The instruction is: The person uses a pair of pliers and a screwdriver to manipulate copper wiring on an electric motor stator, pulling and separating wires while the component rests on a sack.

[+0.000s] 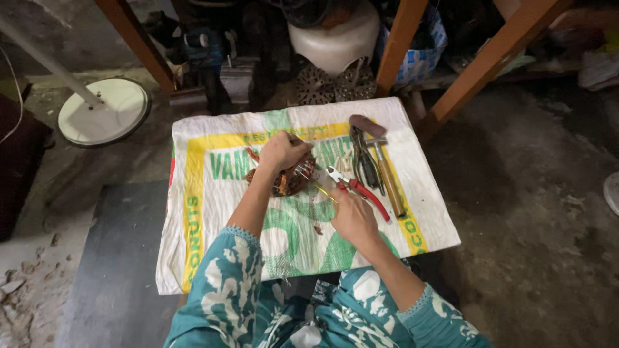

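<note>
Head view, looking down at a work surface covered by a white woven plastic sack with green and yellow print (213,212).

Left hand (282,150): fingers curled down over the top of a brown, rust-coloured coil-like part wound with copper-toned wire (288,178), pressing and gripping it against the sack. The part sits at the sack's centre, slightly toward the far side.

Right hand (351,216): closed around the handle of a thin yellow-shafted tool (320,189), whose tip points at the near right side of the wound part, among its wires. Whether the tip touches the wire cannot be told.

Just right of the hands, tools lie on the sack: red-handled pliers (361,189) nearest the right hand, then dark-handled pliers (364,158), then a hammer with a wooden handle (389,177) and a brown flat block (366,125) at the far end.

Teal patterned sleeves (225,283) cover both arms.

Far left on the concrete floor: a round white disc base with a pole (103,111). Far side: orange-brown wooden legs (403,38), a white plastic stool (335,38).
</note>
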